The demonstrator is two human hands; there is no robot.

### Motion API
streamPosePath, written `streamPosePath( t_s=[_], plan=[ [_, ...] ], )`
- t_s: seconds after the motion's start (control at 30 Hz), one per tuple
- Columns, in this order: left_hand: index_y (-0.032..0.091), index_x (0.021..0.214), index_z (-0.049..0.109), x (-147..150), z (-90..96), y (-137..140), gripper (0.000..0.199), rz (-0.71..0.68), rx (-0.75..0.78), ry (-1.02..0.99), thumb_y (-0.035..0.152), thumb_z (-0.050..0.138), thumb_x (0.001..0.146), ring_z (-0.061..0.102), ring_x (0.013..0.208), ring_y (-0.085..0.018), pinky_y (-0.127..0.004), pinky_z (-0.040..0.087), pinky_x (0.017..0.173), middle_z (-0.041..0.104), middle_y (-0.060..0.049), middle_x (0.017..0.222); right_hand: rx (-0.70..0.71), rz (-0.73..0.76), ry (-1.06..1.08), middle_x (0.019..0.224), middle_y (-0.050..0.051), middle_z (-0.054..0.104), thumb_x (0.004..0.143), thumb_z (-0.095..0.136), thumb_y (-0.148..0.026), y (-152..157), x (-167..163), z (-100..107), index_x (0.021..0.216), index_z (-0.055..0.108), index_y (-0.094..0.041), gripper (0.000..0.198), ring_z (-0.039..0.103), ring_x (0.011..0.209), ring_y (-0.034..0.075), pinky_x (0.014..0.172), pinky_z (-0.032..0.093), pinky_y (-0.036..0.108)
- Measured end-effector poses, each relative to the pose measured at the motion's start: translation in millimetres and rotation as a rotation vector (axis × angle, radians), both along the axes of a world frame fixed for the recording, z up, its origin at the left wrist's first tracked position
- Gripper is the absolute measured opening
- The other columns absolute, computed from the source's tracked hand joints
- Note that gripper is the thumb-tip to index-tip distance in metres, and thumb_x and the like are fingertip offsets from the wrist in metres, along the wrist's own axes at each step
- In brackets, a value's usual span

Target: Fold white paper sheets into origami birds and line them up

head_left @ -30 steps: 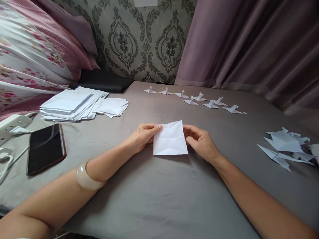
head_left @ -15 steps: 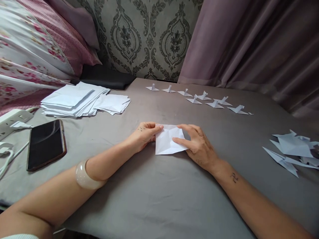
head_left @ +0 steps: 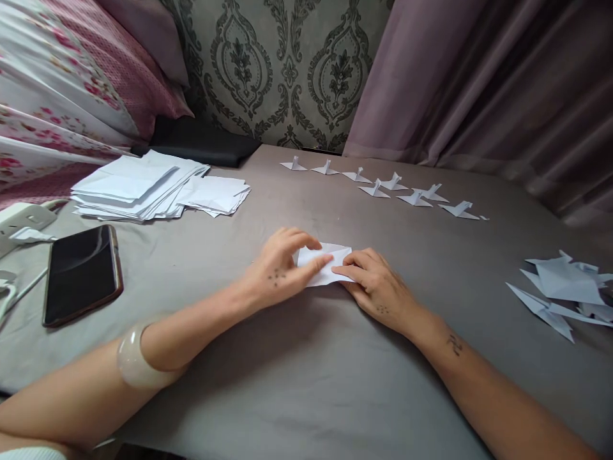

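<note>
A small white square sheet of paper (head_left: 324, 255) with crease lines is between my hands over the grey cloth. My left hand (head_left: 287, 263) is at its left side, thumb across the front and index finger curved at the upper left; its other fingers are partly hidden. At the right edge my right hand (head_left: 376, 281) pinches the paper between thumb and fingers. The sheet's lower edge looks bent, and both hands cover parts of it.
Several folded paper birds (head_left: 393, 183) stand in rows at the back. More folded paper (head_left: 565, 278) lies at the right. On the left are stacked white sheets (head_left: 129, 182), smaller paper squares (head_left: 215, 193), a phone (head_left: 83, 275) and a power strip (head_left: 23, 220) with cables.
My left hand has moved its thumb in over the middle of the sheet, with the index finger lifted apart. My right fingers have drawn down to the right edge, and the sheet has tilted.
</note>
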State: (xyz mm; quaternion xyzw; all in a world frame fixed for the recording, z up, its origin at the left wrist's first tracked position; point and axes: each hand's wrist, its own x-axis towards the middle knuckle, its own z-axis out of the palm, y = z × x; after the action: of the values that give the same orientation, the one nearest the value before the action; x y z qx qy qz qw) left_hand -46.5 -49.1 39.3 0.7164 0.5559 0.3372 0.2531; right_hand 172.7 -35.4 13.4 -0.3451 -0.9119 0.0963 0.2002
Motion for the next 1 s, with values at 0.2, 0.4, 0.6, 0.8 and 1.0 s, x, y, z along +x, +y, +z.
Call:
streamPosePath(
  t_s=[0.2,0.4,0.6,0.8,1.0],
  plan=[
    [0.023,0.088,0.067,-2.1,-9.1,-3.5,0.027,-0.053,-0.099,0.186,0.044,0.070,0.071,0.050,0.098,-0.027,-0.039,0.041,0.087,0.063,-0.007,0.099,-0.152,-0.123,0.169,0.098,0.005,0.062,0.092,0.052,-0.026,-0.3,-6.4,-0.4,0.095,0.071,-0.025,0.019,0.050,0.089,0.019,0.081,0.045,0.034],
    [0.017,0.060,0.056,-6.7,-19.3,10.2,0.034,0.073,-0.166,0.154,0.042,0.054,0.083,0.046,0.103,-0.026,-0.039,0.043,0.085,0.058,-0.009,0.107,-0.275,-0.391,0.218,0.107,0.004,0.061,0.089,0.054,-0.034,1.4,-12.2,0.9,0.083,0.070,-0.023,0.021,0.052,0.097,0.020,0.080,0.045,0.034],
    [0.017,0.062,0.053,-4.1,-19.6,9.5,0.030,0.139,-0.151,0.135,0.038,0.055,0.084,0.045,0.105,-0.026,-0.041,0.042,0.090,0.055,-0.009,0.102,-0.334,-0.570,0.224,0.103,0.005,0.060,0.084,0.056,-0.039,7.9,-16.2,1.8,0.061,0.059,-0.020,0.030,0.057,0.092,0.021,0.076,0.045,0.034],
    [0.016,0.062,0.054,-5.8,-22.5,12.3,0.029,0.149,-0.154,0.179,0.037,0.060,0.081,0.044,0.106,-0.026,-0.039,0.044,0.084,0.053,-0.009,0.105,-0.325,-0.659,0.199,0.103,0.004,0.059,0.076,0.064,-0.038,11.6,-15.3,-1.2,0.059,0.059,-0.020,0.025,0.058,0.088,0.019,0.078,0.045,0.036],
    [0.017,0.066,0.052,-10.2,-30.1,13.5,0.029,0.108,-0.093,0.258,0.038,0.058,0.084,0.042,0.104,-0.027,-0.040,0.044,0.084,0.051,-0.009,0.107,-0.314,-0.644,0.182,0.100,0.003,0.058,0.077,0.063,-0.036,14.3,-11.5,-3.5,0.060,0.058,-0.021,0.023,0.058,0.085,0.018,0.076,0.045,0.035]
  ],
)
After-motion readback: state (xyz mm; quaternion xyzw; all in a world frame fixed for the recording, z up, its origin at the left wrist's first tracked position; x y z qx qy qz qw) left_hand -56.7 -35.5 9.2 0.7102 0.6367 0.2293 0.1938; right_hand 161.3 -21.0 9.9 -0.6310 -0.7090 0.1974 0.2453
